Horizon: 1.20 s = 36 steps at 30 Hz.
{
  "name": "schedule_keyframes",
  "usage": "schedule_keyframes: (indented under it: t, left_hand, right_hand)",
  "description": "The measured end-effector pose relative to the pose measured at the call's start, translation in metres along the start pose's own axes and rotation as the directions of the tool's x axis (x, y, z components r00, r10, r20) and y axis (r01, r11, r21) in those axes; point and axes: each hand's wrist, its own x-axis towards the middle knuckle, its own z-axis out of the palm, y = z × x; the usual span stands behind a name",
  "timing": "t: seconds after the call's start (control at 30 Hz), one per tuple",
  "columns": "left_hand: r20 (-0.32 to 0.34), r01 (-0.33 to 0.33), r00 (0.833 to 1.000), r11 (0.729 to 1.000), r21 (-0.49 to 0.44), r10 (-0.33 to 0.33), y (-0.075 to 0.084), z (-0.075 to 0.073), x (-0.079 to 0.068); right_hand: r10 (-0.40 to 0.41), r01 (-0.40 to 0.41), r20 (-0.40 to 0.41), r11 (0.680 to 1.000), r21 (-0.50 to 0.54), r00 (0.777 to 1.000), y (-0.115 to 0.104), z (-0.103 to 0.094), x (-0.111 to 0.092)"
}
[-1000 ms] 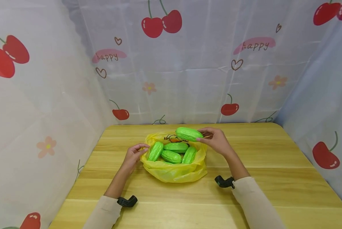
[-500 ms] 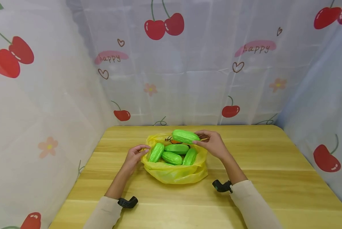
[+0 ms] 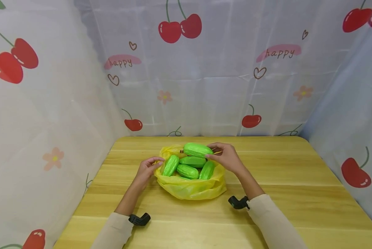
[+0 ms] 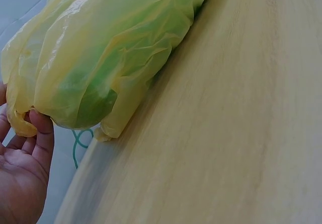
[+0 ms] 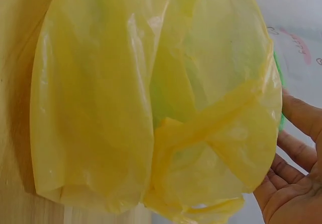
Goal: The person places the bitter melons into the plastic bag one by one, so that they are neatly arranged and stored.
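Note:
In the head view, my right hand (image 3: pixel 225 156) grips the right end of a ridged green bitter melon (image 3: pixel 196 149), held over the back of a yellow plastic bag (image 3: pixel 189 190). My left hand (image 3: pixel 145 170) pinches the bag's left rim; the left wrist view shows thumb and fingers (image 4: pixel 43 133) on the bunched plastic. Inside the bag lie several more green pieces, among them a bitter melon (image 3: pixel 170 165) on the left and a smoother, angular one (image 3: pixel 193 162) with a dark tip. From the right wrist, the bag (image 5: pixel 95 98) hides most of the held bitter melon.
The bag stands on a wooden table (image 3: pixel 282 173), towards its back edge. A white curtain (image 3: pixel 211 93) printed with cherries and hearts hangs behind and on both sides. Black wrist cameras (image 3: pixel 140 219) are worn over beige sleeves (image 3: pixel 274 221).
My right hand has moved left and slightly down with the bitter melon, now lower over the bag's contents and covering the orange patch seen earlier. My left hand stays at the rim.

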Motion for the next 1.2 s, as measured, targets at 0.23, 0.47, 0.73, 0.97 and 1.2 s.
schedule_keyframes:
  t: [0.23, 0.47, 0.73, 0.97, 1.2]
  left_hand:
    - [-0.002, 0.003, 1.000, 1.000, -0.015, -0.003, 0.001, 0.000, 0.001]
    - [-0.001, -0.001, 1.000, 1.000, 0.000, 0.001, 0.002, 0.000, 0.001]
    - [0.008, 0.014, 1.000, 1.000, 0.007, -0.014, 0.004, 0.000, 0.001]
    - [0.019, 0.030, 0.999, 0.999, 0.017, -0.030, 0.013, 0.001, -0.002]
    - [0.013, 0.035, 0.999, 0.999, 0.020, -0.035, 0.016, 0.002, -0.002]
  right_hand:
    - [-0.011, 0.011, 0.018, 1.000, -0.020, 1.000, -0.001, 0.007, 0.003]
    - [-0.018, 0.019, 0.022, 0.999, -0.044, 1.000, 0.003, 0.014, 0.005]
    - [0.009, -0.004, 0.043, 0.995, -0.102, 0.999, 0.005, 0.020, 0.005]
    - [0.021, -0.010, 0.076, 0.990, -0.142, 0.997, 0.005, 0.023, 0.006]
    - [0.027, -0.012, 0.088, 0.987, -0.159, 0.996, 0.008, 0.026, 0.008]
